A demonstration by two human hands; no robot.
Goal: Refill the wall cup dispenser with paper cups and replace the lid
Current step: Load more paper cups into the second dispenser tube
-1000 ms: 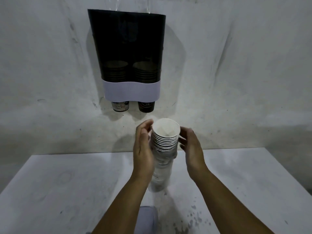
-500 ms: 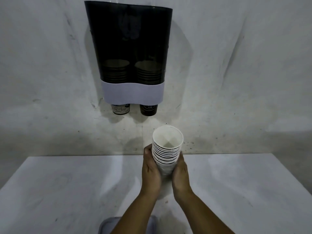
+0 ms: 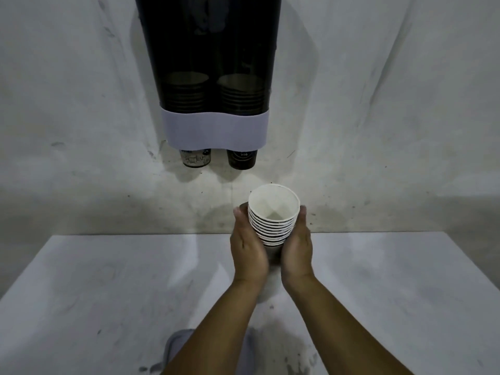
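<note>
Your left hand [image 3: 249,247] and right hand [image 3: 296,247] cup a nested stack of paper cups [image 3: 273,215] between the palms, fingers wrapped round its sides, open mouth tilted toward you. You hold the stack below the wall dispenser [image 3: 213,77], slightly to its right, above the white bench [image 3: 108,288]. 2 cup bottoms [image 3: 240,159] poke from the dispenser's pale band. A grey object [image 3: 176,345], possibly the lid, lies on the bench under your left forearm.

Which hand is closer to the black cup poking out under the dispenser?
The left hand. It holds the cup stack almost straight below the black cup. The right hand holds the stack's other side, farther right.
</note>
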